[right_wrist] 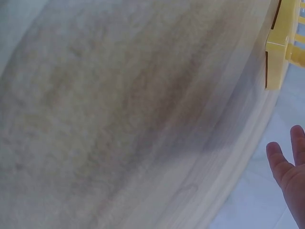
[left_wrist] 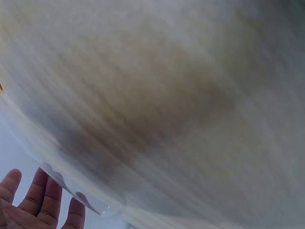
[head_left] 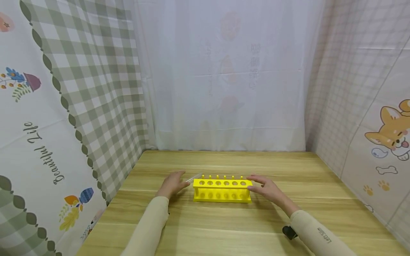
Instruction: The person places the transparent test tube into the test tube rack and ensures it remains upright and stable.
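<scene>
A yellow test tube rack (head_left: 222,200) stands in the middle of the table, with a row of round holes and a row of short pegs behind them. Just left of it lies a clear test tube (head_left: 194,177), beside my left hand (head_left: 173,184). In the left wrist view, the fingers of this hand are loosely extended and the tube (left_wrist: 107,210) overlaps their tips. My right hand (head_left: 266,189) is at the rack's right end, thumb and fingers spread apart. In the right wrist view, its fingertips show below the rack's end (right_wrist: 275,67), holding nothing.
The wooden table (head_left: 224,231) carries the rack. A white curtain (head_left: 230,106) hangs behind it, with a checked cloth (head_left: 105,81) at the left and a printed cloth (head_left: 362,124) at the right. A small black object (head_left: 289,232) shows beside the right sleeve.
</scene>
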Available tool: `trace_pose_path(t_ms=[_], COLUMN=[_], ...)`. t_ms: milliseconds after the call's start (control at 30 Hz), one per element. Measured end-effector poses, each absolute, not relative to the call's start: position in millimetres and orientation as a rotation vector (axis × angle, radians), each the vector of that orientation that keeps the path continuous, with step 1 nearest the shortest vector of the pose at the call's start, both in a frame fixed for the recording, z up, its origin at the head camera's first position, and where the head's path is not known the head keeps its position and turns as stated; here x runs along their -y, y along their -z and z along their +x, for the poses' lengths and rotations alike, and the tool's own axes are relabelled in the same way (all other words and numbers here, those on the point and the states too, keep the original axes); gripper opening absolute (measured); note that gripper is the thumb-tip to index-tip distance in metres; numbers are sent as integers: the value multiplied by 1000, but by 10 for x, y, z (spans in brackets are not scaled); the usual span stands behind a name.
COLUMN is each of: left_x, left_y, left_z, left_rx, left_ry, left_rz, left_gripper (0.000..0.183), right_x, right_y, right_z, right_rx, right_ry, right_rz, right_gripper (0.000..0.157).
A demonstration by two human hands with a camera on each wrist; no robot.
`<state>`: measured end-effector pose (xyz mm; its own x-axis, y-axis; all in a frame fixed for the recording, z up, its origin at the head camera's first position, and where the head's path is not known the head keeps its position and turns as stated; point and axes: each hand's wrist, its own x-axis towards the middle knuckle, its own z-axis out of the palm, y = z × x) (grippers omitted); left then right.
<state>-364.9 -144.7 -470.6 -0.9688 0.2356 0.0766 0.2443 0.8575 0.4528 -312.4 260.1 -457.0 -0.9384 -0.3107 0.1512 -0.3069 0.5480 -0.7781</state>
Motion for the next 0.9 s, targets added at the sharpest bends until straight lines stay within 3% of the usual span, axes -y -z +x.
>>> trace_pose_path(t_ms=[900], left_x=[1350], left_y=[4753], left_z=[-3710], left_rx=[3036], left_ry=[701], left_rz=[-315], left_gripper=[34], right_x=[-2619], right_y=[4606], right_z=[-3136], right_rx=[-2632], right_ry=[1481], right_rz=[-447], right_gripper=[52])
